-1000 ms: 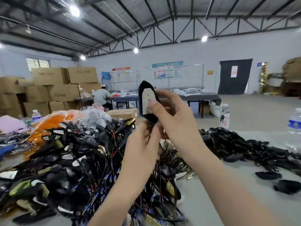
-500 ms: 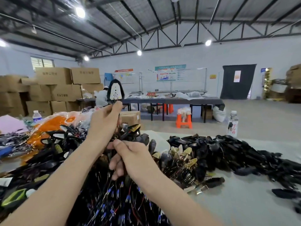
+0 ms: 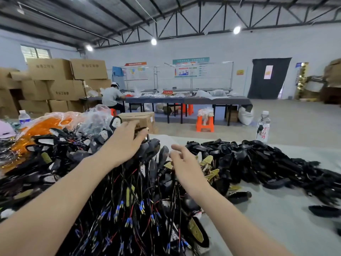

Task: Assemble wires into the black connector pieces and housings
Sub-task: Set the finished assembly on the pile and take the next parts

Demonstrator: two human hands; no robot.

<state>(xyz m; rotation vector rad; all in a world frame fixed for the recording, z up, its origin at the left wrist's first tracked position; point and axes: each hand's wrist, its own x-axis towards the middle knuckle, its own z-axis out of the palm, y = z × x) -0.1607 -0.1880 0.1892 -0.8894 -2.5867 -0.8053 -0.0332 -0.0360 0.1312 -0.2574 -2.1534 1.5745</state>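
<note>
A big heap of black housings with red, black and blue-tipped wires [image 3: 129,200] fills the table in front of me. My left hand [image 3: 125,143] reaches over its top, fingers spread and resting on the black pieces. Just beyond its fingertips a black housing with a white insert [image 3: 115,122] lies on the heap. My right hand [image 3: 182,161] hovers above the heap with loosely bent fingers and holds nothing. Brass-coloured plates [image 3: 208,160] lie beside it. To the right spreads a pile of bare black housings [image 3: 258,159].
Orange and clear plastic bags [image 3: 46,124] sit behind the heap at the left, near a water bottle [image 3: 24,116]. Another bottle [image 3: 263,126] stands at the back right. A cardboard box [image 3: 140,117] stands just behind. A person [image 3: 110,97] sits at a far table.
My left hand carried the housing with the white insert down and left onto the heap and let it go. My right hand released the wires and now hovers free.
</note>
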